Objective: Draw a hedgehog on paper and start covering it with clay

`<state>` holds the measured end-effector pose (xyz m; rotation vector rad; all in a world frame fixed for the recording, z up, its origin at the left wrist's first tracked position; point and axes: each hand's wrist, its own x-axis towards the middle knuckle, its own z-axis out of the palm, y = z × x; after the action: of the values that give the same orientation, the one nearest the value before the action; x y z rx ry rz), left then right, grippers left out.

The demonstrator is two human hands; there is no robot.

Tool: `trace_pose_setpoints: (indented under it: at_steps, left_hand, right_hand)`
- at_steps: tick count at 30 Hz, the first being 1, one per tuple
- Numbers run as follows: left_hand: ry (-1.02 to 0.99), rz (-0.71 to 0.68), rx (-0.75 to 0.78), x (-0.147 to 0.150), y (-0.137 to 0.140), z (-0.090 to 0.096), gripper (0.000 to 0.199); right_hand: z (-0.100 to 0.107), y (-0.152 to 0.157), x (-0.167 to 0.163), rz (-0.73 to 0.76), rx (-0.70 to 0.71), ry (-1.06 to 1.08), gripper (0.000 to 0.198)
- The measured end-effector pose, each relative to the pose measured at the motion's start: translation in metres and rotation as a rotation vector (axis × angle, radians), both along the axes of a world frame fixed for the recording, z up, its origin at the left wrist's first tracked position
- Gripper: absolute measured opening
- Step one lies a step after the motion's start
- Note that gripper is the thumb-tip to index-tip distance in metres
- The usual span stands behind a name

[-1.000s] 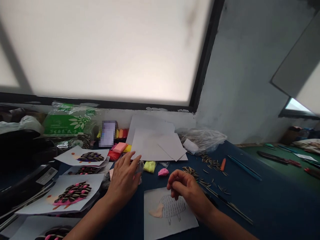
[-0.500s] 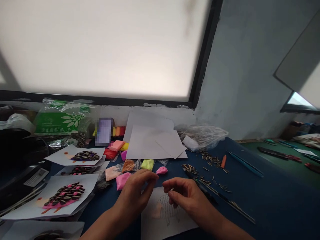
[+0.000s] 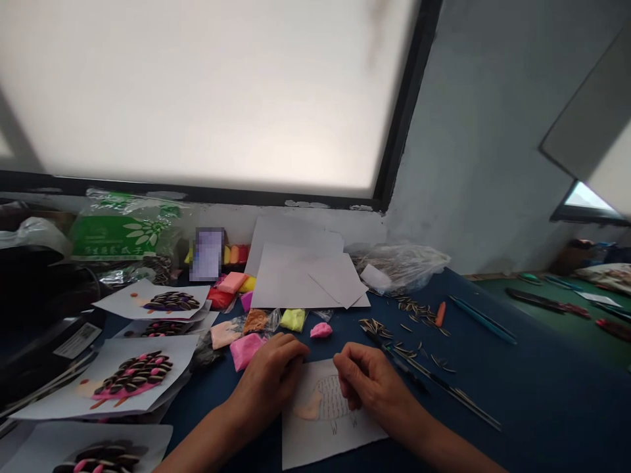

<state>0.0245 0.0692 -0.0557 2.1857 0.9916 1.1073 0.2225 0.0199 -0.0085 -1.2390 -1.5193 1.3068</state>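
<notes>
A sheet of paper (image 3: 315, 443) lies in front of me, with a hedgehog-like drawing (image 3: 332, 401) whose head is covered in peach-coloured clay. My left hand (image 3: 276, 368) is at the sheet's upper left edge, its fingers curled down and together. Over the drawing's right side, my right hand (image 3: 365, 378) is closed with thumb and fingers pressed together. Whatever either hand may hold is hidden. Just beyond them sits a lump of pink clay (image 3: 321, 330). A pink clay packet (image 3: 246, 351) lies close to my left hand.
Finished seed-and-clay pictures (image 3: 133, 378) are stacked at left. Blank white sheets (image 3: 300, 279) lie at the back, beside clay packets (image 3: 231, 282). Loose sunflower seeds (image 3: 414, 309), an orange clay stick (image 3: 440, 314), a pen (image 3: 409, 371) and blue tweezers (image 3: 483, 318) lie at right.
My hands have moved apart, baring more of the drawing. The right hand has closed its fingers and turned knuckles up; the left has lowered toward the paper's edge.
</notes>
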Motion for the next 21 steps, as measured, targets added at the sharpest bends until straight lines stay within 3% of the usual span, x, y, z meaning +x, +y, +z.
trace_pose_setpoints:
  at_steps: [5,8,11,14,17,21]
  left_hand:
    - [-0.07,0.01,-0.068,0.0,-0.001,0.009,0.019]
    - [-0.147,0.034,-0.158,0.002,-0.004,0.026,0.021]
    - [-0.196,-0.007,-0.388,0.008,-0.01,0.044,0.025]
    - [-0.257,-0.136,-0.684,0.015,-0.016,0.053,0.035]
    - [-0.37,-0.206,-0.862,0.021,-0.02,0.054,0.036]
    - [-0.46,-0.231,-0.967,0.023,-0.021,0.054,0.038]
  right_hand:
    - [0.0,0.0,0.0,0.0,0.001,-0.003,0.025]
    - [0.002,0.001,0.001,-0.027,0.119,-0.014,0.014]
    - [0.003,0.001,0.003,-0.05,0.335,-0.051,0.01]
    - [0.004,-0.001,0.003,-0.047,0.447,-0.07,0.017]
    - [0.005,-0.003,0.003,-0.042,0.465,-0.074,0.021]
    - [0.004,-0.004,0.0,-0.045,0.429,-0.006,0.02]
